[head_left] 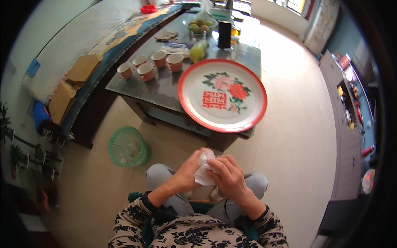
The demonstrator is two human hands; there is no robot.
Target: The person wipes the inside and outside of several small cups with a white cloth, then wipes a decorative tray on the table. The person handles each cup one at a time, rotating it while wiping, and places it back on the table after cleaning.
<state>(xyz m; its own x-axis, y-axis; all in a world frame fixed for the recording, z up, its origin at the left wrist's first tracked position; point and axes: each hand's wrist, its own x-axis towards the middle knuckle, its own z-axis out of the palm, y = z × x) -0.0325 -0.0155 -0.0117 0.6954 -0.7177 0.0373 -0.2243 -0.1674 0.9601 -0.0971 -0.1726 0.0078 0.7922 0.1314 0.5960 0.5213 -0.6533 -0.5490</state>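
A crumpled white paper tissue is held between my two hands, above my lap. My right hand pinches it with the thumb and bent fingers. My left hand is closed around its other side, and the tissue covers part of those fingers. Whether something else lies inside the tissue cannot be seen. Beyond my hands, a large round enamel tray with a red rim and painted flowers rests at the near end of the table, overhanging its edge.
Several orange cups stand left of the tray. Behind it are a green fruit, a wipes pack, a black upright device and a glass fruit bowl. A green lined bin stands on the floor, left of my knees.
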